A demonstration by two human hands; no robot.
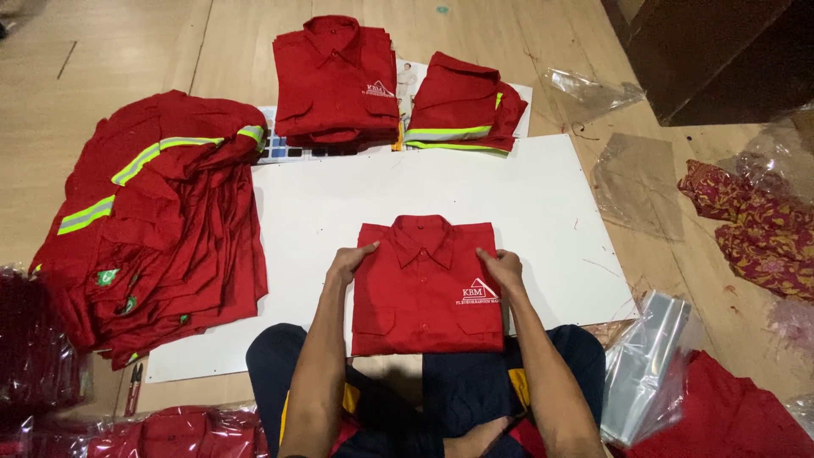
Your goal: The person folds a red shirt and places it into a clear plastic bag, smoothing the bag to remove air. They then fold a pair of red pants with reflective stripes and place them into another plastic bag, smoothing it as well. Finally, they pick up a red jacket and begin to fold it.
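The fingers of the left hand (349, 261) were curled over the left edge of a folded red shirt (426, 288), and those of the right hand (502, 266) were clamped on its right edge near the collar. The shirt was laid front up on a white board (543, 212) just ahead of the knees. A stack of folded shirts (336, 80) and a second folded pile (462, 106) were set at the board's far end; a heap of unfolded shirts (157, 229) was spread to the left. The fold was judged finished and being squared. A level lift by both edges would be called for next, perhaps toward the clear plastic bags (644, 365).
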